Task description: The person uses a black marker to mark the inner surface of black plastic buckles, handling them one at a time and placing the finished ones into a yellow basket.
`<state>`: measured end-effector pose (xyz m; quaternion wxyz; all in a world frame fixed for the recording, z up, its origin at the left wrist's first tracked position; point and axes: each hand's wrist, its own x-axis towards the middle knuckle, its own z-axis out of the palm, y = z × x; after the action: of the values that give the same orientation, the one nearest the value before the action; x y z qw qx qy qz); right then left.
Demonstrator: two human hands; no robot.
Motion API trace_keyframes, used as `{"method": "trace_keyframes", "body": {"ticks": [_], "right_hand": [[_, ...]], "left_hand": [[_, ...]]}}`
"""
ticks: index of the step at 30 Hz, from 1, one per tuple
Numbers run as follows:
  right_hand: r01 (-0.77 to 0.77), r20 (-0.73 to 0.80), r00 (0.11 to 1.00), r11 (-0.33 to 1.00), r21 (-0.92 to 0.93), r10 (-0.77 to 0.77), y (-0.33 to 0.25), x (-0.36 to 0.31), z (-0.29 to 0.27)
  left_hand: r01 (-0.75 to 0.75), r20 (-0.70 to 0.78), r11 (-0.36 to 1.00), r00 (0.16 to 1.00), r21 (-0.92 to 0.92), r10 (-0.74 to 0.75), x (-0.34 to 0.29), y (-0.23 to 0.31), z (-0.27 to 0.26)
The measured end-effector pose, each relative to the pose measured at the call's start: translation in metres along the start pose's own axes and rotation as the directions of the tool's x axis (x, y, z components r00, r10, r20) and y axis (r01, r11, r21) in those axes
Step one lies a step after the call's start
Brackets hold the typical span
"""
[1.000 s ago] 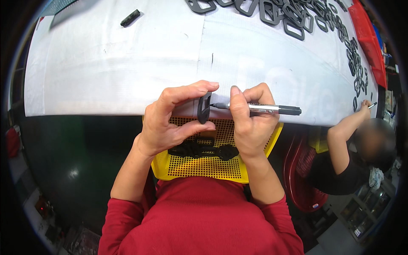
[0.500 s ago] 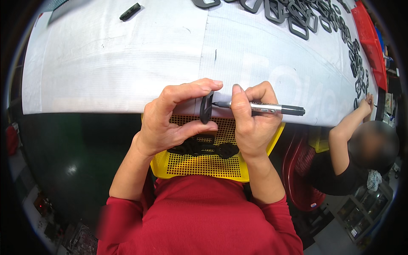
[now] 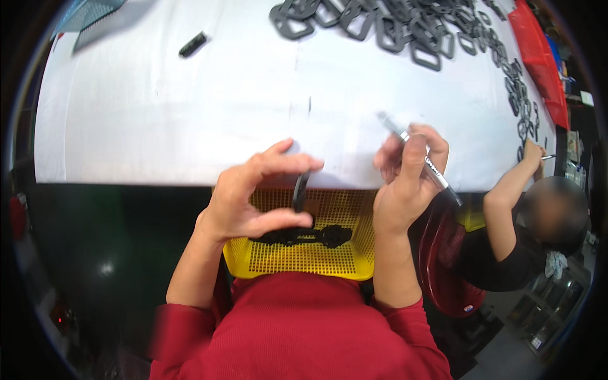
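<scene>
Between the thumb and fingers of my left hand (image 3: 247,193) is a black frame-shaped part (image 3: 301,192), seen nearly edge-on above a yellow perforated basket (image 3: 272,269). My right hand (image 3: 408,177) grips a grey marker pen (image 3: 432,172) over the table's near edge, its tip pointing up and left, away from the part. The pen is slightly smeared by motion. Inside the basket lie several black parts (image 3: 335,235), partly hidden behind my left hand.
Many black frame parts (image 3: 389,35) are heaped along the far right of the white table (image 3: 158,120). A small dark piece (image 3: 193,44) lies at the far left, near a blue basket (image 3: 88,16). Red trays (image 3: 538,57) and a co-worker (image 3: 506,215) are at the right.
My right hand has moved right with the marker, whose tip has left the black part and swung upward. My left hand has lowered a little with the part. The view has shifted slightly.
</scene>
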<state>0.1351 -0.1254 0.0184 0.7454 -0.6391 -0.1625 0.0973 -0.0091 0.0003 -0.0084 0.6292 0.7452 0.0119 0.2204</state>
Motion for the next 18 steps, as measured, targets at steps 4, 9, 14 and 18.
{"method": "trace_keyframes", "body": {"ticks": [4,9,14,18], "right_hand": [[0.113,0.037,0.994,0.953,-0.283,-0.107,0.001,0.057,-0.01],[0.545,0.378,0.835,0.512,-0.664,-0.4,0.013,0.132,-0.036],[0.658,0.558,0.737,0.219,-0.72,-0.382,0.02,0.128,-0.043],[0.584,0.469,0.811,0.503,-0.636,-0.349,0.011,0.075,-0.031]], "left_hand": [[0.021,0.115,0.996,0.993,0.088,-0.031,0.005,0.01,-0.012],[0.047,0.093,0.997,0.994,0.053,-0.052,0.007,0.009,-0.007],[0.108,0.003,0.993,0.994,-0.042,-0.108,0.006,0.012,-0.004],[0.263,-0.157,0.958,0.947,-0.118,-0.279,0.013,0.021,0.007]]}}
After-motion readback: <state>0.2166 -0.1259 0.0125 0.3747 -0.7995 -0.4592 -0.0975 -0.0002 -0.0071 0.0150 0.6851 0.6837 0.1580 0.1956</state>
